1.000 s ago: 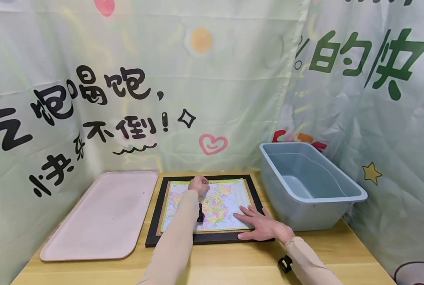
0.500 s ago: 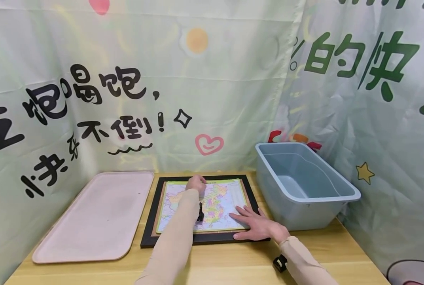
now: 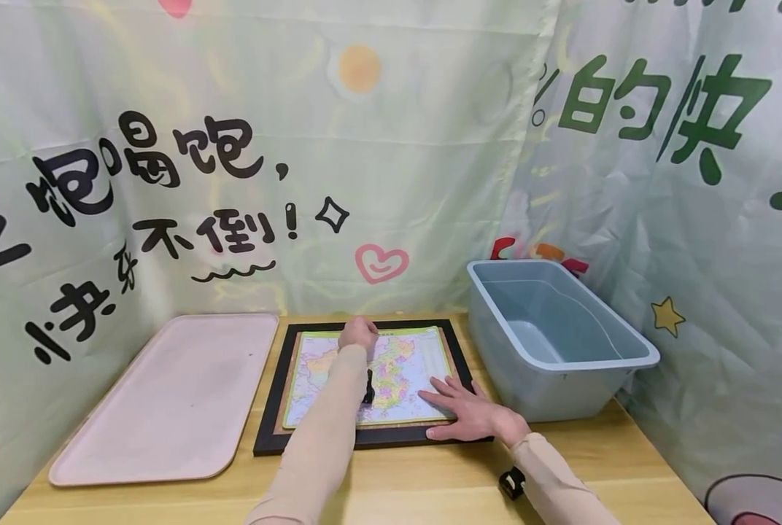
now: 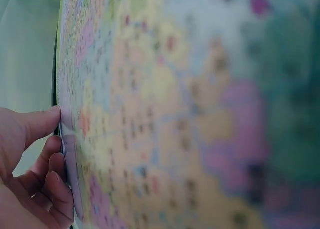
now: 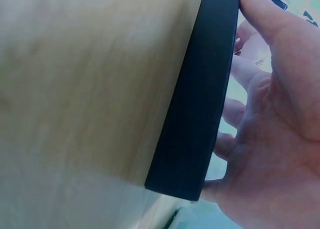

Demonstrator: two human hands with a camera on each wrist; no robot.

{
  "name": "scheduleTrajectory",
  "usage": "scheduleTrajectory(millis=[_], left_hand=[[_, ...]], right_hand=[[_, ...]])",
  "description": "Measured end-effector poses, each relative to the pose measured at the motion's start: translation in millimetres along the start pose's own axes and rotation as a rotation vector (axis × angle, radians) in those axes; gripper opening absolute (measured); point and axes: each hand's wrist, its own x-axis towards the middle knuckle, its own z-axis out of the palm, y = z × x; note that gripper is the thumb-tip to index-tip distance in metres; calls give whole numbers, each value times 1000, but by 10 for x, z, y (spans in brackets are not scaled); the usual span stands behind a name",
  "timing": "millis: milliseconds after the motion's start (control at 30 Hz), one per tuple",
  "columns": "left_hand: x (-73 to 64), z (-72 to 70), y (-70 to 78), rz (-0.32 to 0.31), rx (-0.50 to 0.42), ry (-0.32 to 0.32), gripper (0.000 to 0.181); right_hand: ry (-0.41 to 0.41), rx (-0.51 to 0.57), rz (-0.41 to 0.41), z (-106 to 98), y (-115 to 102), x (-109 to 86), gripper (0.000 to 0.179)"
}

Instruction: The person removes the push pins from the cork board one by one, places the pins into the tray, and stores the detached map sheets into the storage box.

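Observation:
A colourful paper map [image 3: 420, 357] lies on a board with a brown margin inside a black frame [image 3: 394, 438]. My left hand [image 3: 358, 334] is at the map's top edge, fingers curled downward. In the left wrist view, the thumb and fingertips of the left hand [image 4: 35, 154] meet the map by its border; I cannot tell whether they pinch something small. My right hand [image 3: 467, 417] rests with spread fingers across the map's lower right corner and the frame's edge. Close up, the frame's black side [image 5: 197, 99] runs beside the palm.
To the left lies a pink tray [image 3: 168, 397] on the wooden table [image 3: 424, 488]. A grey-blue plastic tub [image 3: 535, 390] stands close to the frame's right side. Printed curtains [image 3: 391, 168] hang behind and along both sides. Black devices [image 3: 512, 483] are strapped to the wrists.
The head view has turned slightly to the right, so the scene sits further left in it. Both hands keep their places on the map and frame.

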Motion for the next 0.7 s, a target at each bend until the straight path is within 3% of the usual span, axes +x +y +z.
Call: scheduleTrajectory(millis=[467, 700], left_hand=[[21, -15, 60, -95, -40, -44, 38], [78, -5, 79, -115, -49, -104, 20]], right_hand=[[-3, -7, 2, -20, -16, 20, 76], [-5, -1, 14, -24, -13, 17, 76]])
